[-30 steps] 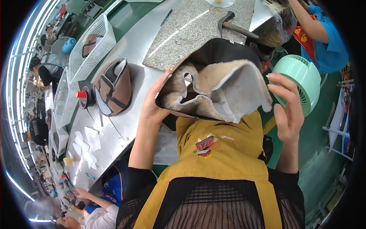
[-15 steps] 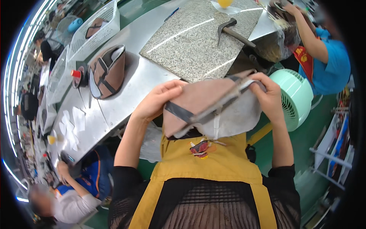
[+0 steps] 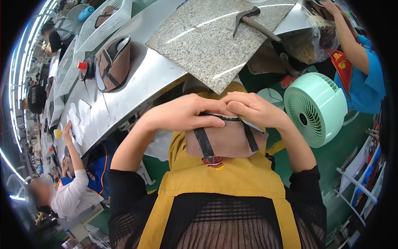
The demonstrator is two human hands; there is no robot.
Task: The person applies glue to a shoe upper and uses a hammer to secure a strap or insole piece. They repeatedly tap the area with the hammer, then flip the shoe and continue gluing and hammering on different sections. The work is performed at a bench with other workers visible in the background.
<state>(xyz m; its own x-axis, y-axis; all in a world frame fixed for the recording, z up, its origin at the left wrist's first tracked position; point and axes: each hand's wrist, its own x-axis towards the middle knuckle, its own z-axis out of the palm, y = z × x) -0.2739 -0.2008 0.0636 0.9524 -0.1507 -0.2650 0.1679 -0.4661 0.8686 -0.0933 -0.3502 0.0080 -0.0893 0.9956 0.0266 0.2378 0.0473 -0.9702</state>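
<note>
**Two hands press a brown shoe piece against a yellow apron**

Close to the body is a yellow apron over a black top. Just above it, in the middle of the picture, is a brown shoe piece with two black straps running down it. It lies against the chest, below the edge of the surface.

The left hand comes in from 9 o'clock. Its grip is closed tight on the top edge of the shoe piece, fingers curled over it. The right hand comes in from 3 o'clock. Its grip is also closed on the same top edge. The fingertips of both hands meet in the middle and touch.

At 3 o'clock from the hands stands a light green fan, near the right arm.

Farther off, at 12 o'clock, a grey stone slab lies on the shiny metal surface. One corner of the slab sticks out over the edge, just above the hands. A hammer rests on the slab.

At 10 o'clock another brown shoe piece with black straps sits on the surface. A small red cap is just beside it. White baskets stand behind.

At 1 o'clock a person in a blue shirt works nearby. At 8 o'clock another person in a white sleeve reaches up to the surface.
</note>
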